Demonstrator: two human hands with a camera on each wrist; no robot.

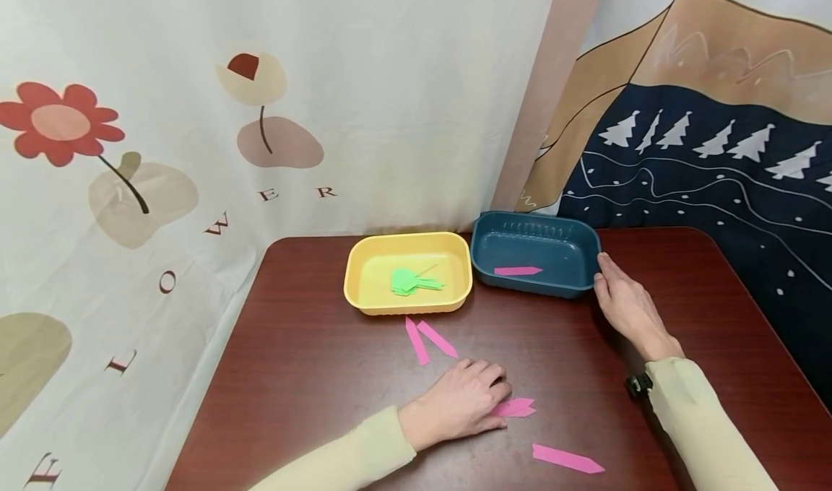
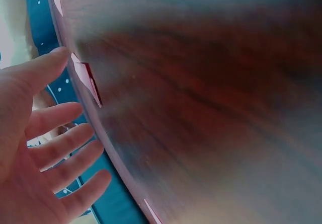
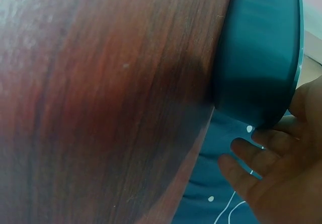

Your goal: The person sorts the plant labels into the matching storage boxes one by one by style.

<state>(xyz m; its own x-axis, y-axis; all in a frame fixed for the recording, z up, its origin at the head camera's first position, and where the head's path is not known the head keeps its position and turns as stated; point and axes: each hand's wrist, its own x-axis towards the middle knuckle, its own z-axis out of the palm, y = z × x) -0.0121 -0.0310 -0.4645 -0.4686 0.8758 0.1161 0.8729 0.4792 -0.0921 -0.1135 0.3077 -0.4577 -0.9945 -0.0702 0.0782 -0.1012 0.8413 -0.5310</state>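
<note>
My left hand is low over the table at a small group of pink arrow-shaped paper strips, partly hiding them. Its fingers look spread and loosely bent in the left wrist view, with nothing seen held. My right hand rests against the right end of a dark blue tray, its fingers fairly straight. One pink strip lies inside that tray. Another strip lies nearer the front, and two more strips are in front of the yellow tray.
Green paper pieces with rounded ends are heaped in the yellow tray, which stands beside the blue one. Both trays are at the back of the dark red-brown table. Behind it hangs a printed curtain.
</note>
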